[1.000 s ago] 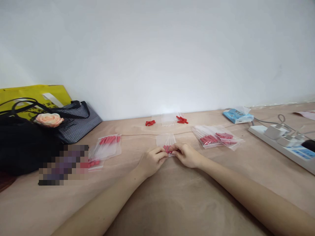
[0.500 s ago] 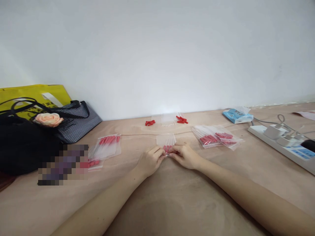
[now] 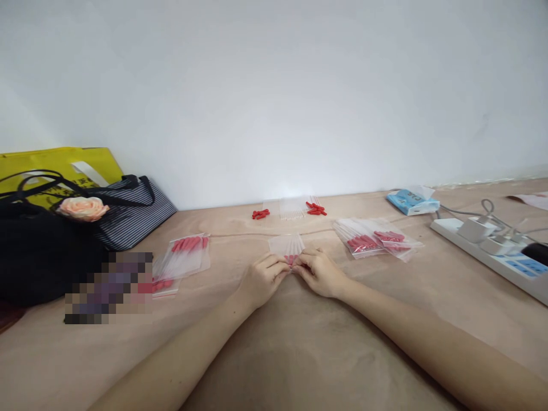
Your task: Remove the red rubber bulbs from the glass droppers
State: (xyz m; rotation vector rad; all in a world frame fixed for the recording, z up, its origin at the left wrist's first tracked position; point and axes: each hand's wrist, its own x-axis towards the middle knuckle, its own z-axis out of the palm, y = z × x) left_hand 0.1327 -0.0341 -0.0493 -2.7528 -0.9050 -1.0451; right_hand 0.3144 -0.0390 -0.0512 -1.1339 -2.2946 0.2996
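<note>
Pinch unchanged: left hand (image 3: 263,279), right hand (image 3: 320,273) both grip near end of clear bag (image 3: 286,245), middle of table (image 3: 299,348); red tips (image 3: 291,260) now more covered.

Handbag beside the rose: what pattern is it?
The handbag has thin dark and white stripes, shown in the head view.

There is one view only, from the person's head at the near edge of the table (image 3: 299,354). It faces forward and slightly down (a rather low angle) to the far edge and the wall (image 3: 274,85). The left hand (image 3: 263,279) and right hand (image 3: 321,273), pinching a small bag (image 3: 286,244), are close and centred.
</note>
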